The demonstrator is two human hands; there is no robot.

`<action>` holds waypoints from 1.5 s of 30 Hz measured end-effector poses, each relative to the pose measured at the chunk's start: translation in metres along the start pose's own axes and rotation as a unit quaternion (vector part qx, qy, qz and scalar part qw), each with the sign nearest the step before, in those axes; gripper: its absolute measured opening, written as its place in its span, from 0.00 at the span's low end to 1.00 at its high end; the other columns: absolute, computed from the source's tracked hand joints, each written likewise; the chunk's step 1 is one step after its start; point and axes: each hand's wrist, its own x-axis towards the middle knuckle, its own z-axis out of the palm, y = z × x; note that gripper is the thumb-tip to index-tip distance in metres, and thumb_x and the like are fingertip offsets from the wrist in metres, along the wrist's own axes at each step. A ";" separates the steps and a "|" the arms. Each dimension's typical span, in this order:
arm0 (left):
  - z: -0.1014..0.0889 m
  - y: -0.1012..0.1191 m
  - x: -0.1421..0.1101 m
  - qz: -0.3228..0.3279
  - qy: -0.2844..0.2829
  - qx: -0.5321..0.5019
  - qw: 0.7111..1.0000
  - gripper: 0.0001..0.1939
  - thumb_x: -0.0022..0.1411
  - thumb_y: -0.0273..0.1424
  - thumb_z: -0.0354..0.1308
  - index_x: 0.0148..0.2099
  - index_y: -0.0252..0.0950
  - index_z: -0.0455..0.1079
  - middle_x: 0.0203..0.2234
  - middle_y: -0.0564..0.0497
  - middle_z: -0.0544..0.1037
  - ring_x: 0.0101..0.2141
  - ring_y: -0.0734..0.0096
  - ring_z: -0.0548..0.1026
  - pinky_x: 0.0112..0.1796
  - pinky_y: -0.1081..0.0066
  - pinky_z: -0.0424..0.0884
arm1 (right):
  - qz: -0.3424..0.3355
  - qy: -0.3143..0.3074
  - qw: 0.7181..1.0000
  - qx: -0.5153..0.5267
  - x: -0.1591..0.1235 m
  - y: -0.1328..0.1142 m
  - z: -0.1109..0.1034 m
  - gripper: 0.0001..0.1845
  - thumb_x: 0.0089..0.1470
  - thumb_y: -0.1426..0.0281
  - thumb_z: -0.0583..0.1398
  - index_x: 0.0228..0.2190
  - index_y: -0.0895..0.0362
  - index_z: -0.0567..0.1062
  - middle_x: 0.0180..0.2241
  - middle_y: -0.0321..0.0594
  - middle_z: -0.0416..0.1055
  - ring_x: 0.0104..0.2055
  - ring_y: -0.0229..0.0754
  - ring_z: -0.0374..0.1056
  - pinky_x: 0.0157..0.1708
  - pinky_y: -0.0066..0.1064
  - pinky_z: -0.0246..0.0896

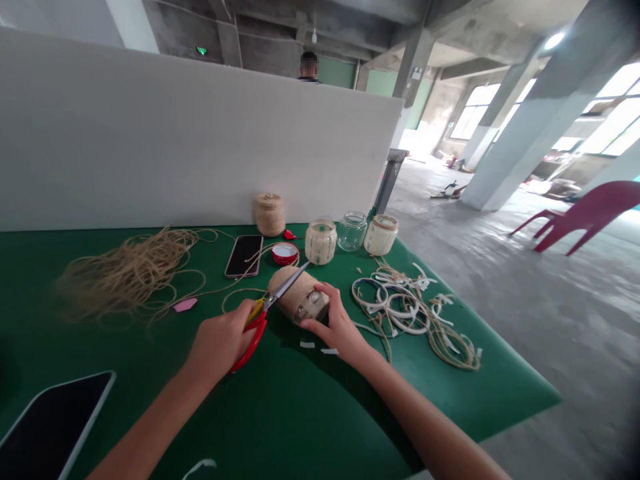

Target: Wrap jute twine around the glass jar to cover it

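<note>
My left hand (225,337) is closed around the handles of a pair of scissors (255,333) with red and yellow grips. The blades point up and to the right and pass in front of a glass jar wrapped in twine (290,290). That jar is tilted on its side, its bare glass end facing me. My right hand (337,327) grips the jar at this end, thumb below and fingers over the top. A strand of twine runs from near the jar toward the loose twine heap (145,263) on the left.
Behind stand a fully wrapped jar (270,217), a clear jar (353,231), and taped jars (321,243) (381,235). A red lid (285,253) and phone (245,257) lie nearby. Tape rings (407,313) and twine scraps lie right, near the edge of the green table (280,427). A white partition (200,147) rises behind.
</note>
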 end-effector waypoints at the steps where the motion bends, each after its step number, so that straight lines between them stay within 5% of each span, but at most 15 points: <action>1: -0.001 -0.002 0.001 -0.017 0.001 0.012 1.000 0.15 0.61 0.35 0.41 0.46 0.35 0.62 0.24 0.48 0.75 0.25 0.63 0.75 0.22 0.74 0.60 | 0.001 -0.001 1.000 -0.002 0.000 0.000 0.000 0.35 0.47 0.61 0.61 0.52 0.52 0.51 0.56 0.48 0.50 0.59 0.48 0.50 0.56 0.43 0.48; 9: -0.011 -0.043 0.007 -0.187 -0.053 0.049 0.980 0.18 0.61 0.40 0.37 0.36 0.35 0.63 0.26 0.41 0.75 0.24 0.55 0.74 0.18 0.69 0.60 | 0.000 0.003 1.000 -0.017 0.000 -0.001 -0.001 0.34 0.47 0.61 0.61 0.52 0.51 0.53 0.56 0.48 0.51 0.59 0.49 0.51 0.55 0.44 0.49; 17: -0.013 -0.059 -0.001 -0.199 -0.103 0.030 0.974 0.18 0.60 0.38 0.39 0.33 0.34 0.67 0.34 0.40 0.74 0.29 0.57 0.74 0.22 0.69 0.63 | -0.013 -0.001 0.997 -0.072 0.000 -0.006 -0.002 0.32 0.49 0.60 0.60 0.52 0.51 0.53 0.57 0.48 0.50 0.60 0.51 0.46 0.54 0.50 0.47; 22: -0.019 -0.040 -0.003 -0.141 0.006 0.117 0.983 0.21 0.62 0.35 0.37 0.33 0.31 0.69 0.35 0.37 0.71 0.38 0.49 0.70 0.24 0.64 0.65 | -0.026 0.032 0.993 -0.114 -0.001 -0.006 -0.002 0.31 0.49 0.59 0.59 0.52 0.50 0.55 0.57 0.48 0.46 0.59 0.53 0.46 0.54 0.50 0.47; 25: -0.017 -0.012 -0.002 -0.033 0.109 0.042 0.993 0.17 0.63 0.32 0.39 0.41 0.34 0.68 0.40 0.42 0.71 0.41 0.57 0.69 0.32 0.66 0.67 | -0.038 0.051 0.988 -0.138 -0.002 -0.007 -0.001 0.31 0.49 0.59 0.59 0.52 0.50 0.55 0.55 0.47 0.48 0.58 0.53 0.47 0.55 0.49 0.47; 30: 0.003 0.053 -0.013 0.197 0.081 -0.162 0.964 0.12 0.64 0.29 0.41 0.43 0.38 0.66 0.38 0.50 0.72 0.40 0.70 0.69 0.40 0.71 0.65 | -0.026 0.073 0.987 -0.138 -0.002 -0.009 0.000 0.30 0.48 0.60 0.60 0.51 0.51 0.56 0.53 0.47 0.48 0.57 0.52 0.47 0.55 0.49 0.47; 34: 0.017 0.080 -0.019 0.154 0.075 -0.233 0.957 0.09 0.63 0.28 0.45 0.41 0.38 0.66 0.34 0.50 0.71 0.38 0.69 0.69 0.38 0.70 0.66 | -0.011 0.080 0.990 -0.115 -0.002 -0.010 0.002 0.30 0.49 0.62 0.59 0.51 0.53 0.55 0.53 0.47 0.48 0.57 0.50 0.48 0.55 0.48 0.47; 45: 0.022 0.087 -0.017 0.092 -0.025 -0.370 0.924 0.04 0.59 0.28 0.50 0.34 0.37 0.66 0.27 0.53 0.67 0.31 0.70 0.66 0.32 0.72 0.62 | -0.020 0.086 0.990 -0.109 -0.001 -0.010 0.003 0.30 0.48 0.64 0.59 0.51 0.53 0.56 0.51 0.47 0.52 0.55 0.49 0.50 0.55 0.47 0.48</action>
